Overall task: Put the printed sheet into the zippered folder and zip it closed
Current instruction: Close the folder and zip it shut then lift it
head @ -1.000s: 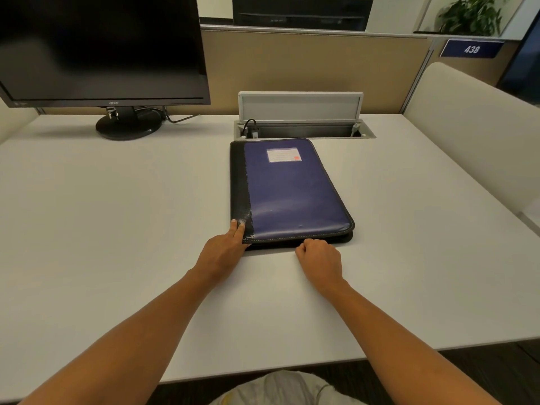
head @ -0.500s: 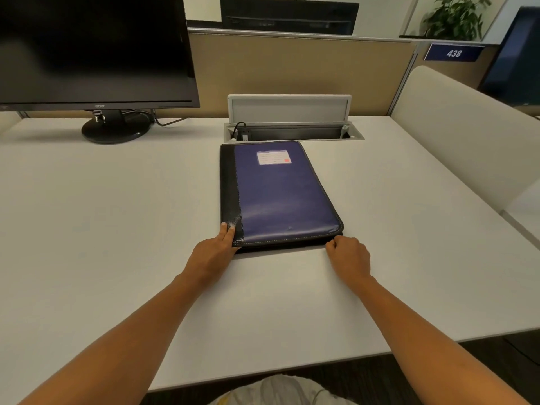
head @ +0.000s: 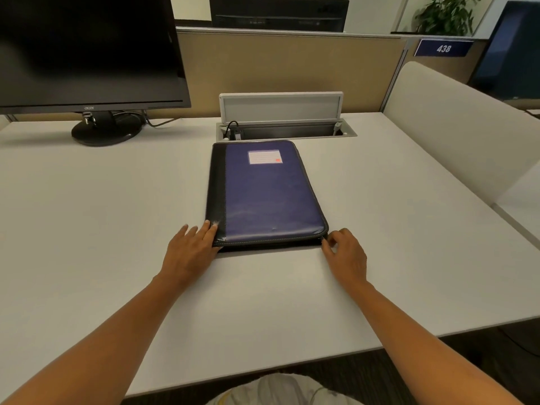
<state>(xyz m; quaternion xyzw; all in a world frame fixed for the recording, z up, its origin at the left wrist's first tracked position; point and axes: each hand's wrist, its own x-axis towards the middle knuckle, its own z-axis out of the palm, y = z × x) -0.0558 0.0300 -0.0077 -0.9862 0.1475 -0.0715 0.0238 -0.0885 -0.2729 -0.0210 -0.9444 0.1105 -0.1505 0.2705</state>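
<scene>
- Head view: the zippered folder (head: 268, 194) lies flat on the white counter (head: 102, 229) at the middle of the picture. Its cover is down, with a black spine strip along the 9 o'clock side and a blue face.
- A small pale label (head: 265, 156) sits on the cover toward its 12 o'clock end.
- The left grip (head: 190, 249) is at the folder's 7 o'clock corner. It is spread, with straight fingertips pressing down on the black strip.
- The right grip (head: 346, 252) is at the folder's 5 o'clock corner. Its fingers are curled, and thumb and forefinger pinch the folder's edge there. The zip pull is too small to make out.
- At 12 o'clock, just beyond the folder's far end, a cable hatch (head: 280, 106) in the counter stands with its lid raised.
- At 10 o'clock a dark monitor (head: 87, 48) stands on a round base.
- A tan partition (head: 286, 68) runs behind the counter from 11 to 1 o'clock.
- At 2 o'clock a blue plate (head: 443, 48) reads 438, and a potted plant (head: 444, 13) stands above it.
</scene>
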